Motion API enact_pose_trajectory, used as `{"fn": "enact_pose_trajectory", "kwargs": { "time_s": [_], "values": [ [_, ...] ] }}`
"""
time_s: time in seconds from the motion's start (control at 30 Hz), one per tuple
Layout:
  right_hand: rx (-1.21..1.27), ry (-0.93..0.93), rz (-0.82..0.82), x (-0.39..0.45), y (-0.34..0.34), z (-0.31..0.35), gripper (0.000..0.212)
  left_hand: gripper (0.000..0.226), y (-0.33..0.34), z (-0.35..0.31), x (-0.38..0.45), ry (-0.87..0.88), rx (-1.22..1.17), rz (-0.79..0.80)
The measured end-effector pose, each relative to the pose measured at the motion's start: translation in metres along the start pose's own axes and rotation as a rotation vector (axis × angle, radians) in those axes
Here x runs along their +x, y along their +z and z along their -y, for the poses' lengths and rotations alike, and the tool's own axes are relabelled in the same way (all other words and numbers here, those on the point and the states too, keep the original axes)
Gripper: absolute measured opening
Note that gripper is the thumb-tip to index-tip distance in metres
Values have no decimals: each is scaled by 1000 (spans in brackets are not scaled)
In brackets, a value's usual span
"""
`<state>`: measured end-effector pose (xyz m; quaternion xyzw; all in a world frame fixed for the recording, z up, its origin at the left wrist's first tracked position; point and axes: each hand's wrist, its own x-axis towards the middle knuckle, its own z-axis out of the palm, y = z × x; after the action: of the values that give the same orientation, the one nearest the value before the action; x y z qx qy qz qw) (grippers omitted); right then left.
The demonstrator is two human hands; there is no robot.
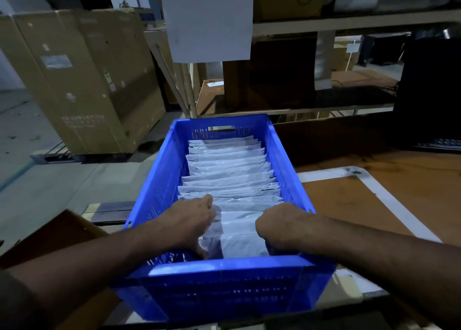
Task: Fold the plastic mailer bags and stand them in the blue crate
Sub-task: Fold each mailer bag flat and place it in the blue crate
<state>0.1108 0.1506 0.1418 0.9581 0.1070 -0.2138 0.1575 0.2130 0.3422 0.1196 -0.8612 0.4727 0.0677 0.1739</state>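
A blue crate (pixel 224 277) sits on the table in front of me, filled front to back with several folded white mailer bags (pixel 228 170) standing on edge. Both my hands are inside its near end. My left hand (pixel 189 220) grips the left side of the nearest folded bag (pixel 239 240), with its fingertips down among the bags. My right hand (pixel 282 223) holds the right side of the same bag, its fingers curled down and hidden behind the knuckles.
The wooden table (pixel 361 200) carries a white-edged board (pixel 389 197) to the crate's right. A keyboard (pixel 441 142) and dark monitor (pixel 429 90) stand at far right. Shelving (pixel 349 23) with a hanging paper sheet (pixel 209 20) rises behind; large cardboard boxes (pixel 82 80) stand on the floor at left.
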Motion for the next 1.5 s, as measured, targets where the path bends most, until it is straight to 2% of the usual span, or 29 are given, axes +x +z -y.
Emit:
{"fn": "enact_pose_trajectory", "kwargs": {
  "time_s": [0.1,0.2,0.27,0.4,0.57,0.67,0.83,1.07,1.3,1.5],
  "values": [
    [33,-16,18,3,5,1,6,50,6,-2,0,-2,-8,-6],
    [92,12,-11,-2,3,0,19,60,-2,-1,1,-24,-37,-8],
    [125,28,-90,-8,-2,-3,22,65,-9,3,1,-44,-113,-18],
    [216,66,-406,-17,1,-15,24,57,-24,6,0,-89,-246,-134],
    [410,145,-762,-34,3,-29,26,37,-49,-13,9,-107,-493,-472],
    [543,232,-896,-45,15,-45,24,30,-67,-36,26,-92,-573,-634],
    [671,420,-926,-71,46,-76,17,28,-109,-78,68,-3,-622,-721],
    [750,669,-815,-122,115,-141,26,45,-152,-184,149,175,-372,-593],
    [831,922,-697,-181,221,-250,23,51,-174,-293,266,253,-338,-469],
    [881,1024,-724,-214,313,-372,24,43,-174,-404,375,226,-515,-445]
  ]
}}
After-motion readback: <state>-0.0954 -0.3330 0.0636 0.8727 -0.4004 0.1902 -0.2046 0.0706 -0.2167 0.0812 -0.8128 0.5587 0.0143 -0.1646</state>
